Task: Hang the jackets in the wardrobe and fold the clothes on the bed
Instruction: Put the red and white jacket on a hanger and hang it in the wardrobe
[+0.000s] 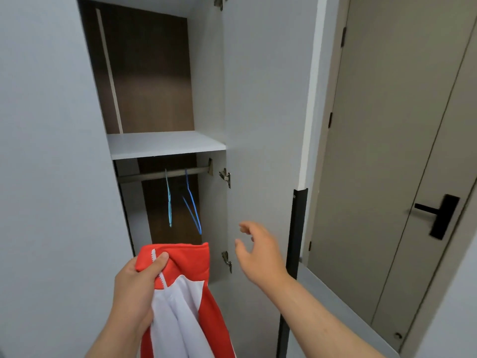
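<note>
1. Jacket [185, 301], red with white panels, hangs collar end up and body down. Long axis is near vertical, and the lower part is cut off by the frame's bottom edge. White zip teeth show beside the thumb.
2. Left hand [134, 288] is clenched on the jacket's collar, thumb on top. It holds the jacket in front of the open wardrobe [206, 86], below the rail [154, 175].
3. Right hand [258, 254] grasps nothing. Fingers are spread and loosely bent, in the air in front of the open wardrobe door [260, 125], near the lower hinge [226, 260].
4. Two wire hangers are on the rail: light blue hanger [169, 202] on the left, darker blue hanger [192, 210] on the right, tilted.
5. Grey shelf [165, 144] sits just above the rail. Room door [387, 151] with black handle [438, 215] is at right.
</note>
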Tool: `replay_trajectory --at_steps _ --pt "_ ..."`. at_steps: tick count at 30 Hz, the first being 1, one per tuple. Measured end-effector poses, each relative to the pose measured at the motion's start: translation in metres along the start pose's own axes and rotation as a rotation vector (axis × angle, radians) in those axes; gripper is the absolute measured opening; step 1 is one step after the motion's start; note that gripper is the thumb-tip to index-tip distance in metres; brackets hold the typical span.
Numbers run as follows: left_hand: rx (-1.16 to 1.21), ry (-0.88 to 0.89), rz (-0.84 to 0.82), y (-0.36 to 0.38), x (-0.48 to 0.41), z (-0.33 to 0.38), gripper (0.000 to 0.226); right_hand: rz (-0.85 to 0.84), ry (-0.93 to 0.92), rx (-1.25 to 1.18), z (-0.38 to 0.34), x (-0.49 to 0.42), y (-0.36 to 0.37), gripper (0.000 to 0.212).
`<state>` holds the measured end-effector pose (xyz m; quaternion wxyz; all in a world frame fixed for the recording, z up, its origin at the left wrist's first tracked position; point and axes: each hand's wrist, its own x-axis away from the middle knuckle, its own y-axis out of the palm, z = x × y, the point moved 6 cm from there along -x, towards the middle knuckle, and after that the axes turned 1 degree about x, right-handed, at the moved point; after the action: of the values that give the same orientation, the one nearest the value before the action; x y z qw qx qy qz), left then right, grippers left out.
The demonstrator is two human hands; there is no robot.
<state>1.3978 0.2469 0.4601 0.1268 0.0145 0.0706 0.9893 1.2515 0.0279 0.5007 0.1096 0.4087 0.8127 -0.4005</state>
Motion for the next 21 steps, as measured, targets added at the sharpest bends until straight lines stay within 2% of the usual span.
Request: replay_trajectory --at_steps 5,10,14,21 --pt "0.006 -0.001 0.009 -0.038 -0.027 -0.003 0.031 -0.042 0.034 0.014 -0.015 -0.028 0.059 0.048" --pt "0.022 -0.007 0.022 -0.082 -0.062 -0.003 0.031 -0.188 0.102 0.015 -0.021 -0.048 0.131 0.076" --pt "0.027 0.011 0.040 -0.116 -0.088 -0.001 0.026 -0.160 0.178 0.026 -0.018 -0.060 0.164 0.086" --pt "0.048 -0.004 0.101 -0.174 -0.116 -0.020 0.026 -0.136 0.228 0.054 -0.015 -0.076 0.204 0.092"
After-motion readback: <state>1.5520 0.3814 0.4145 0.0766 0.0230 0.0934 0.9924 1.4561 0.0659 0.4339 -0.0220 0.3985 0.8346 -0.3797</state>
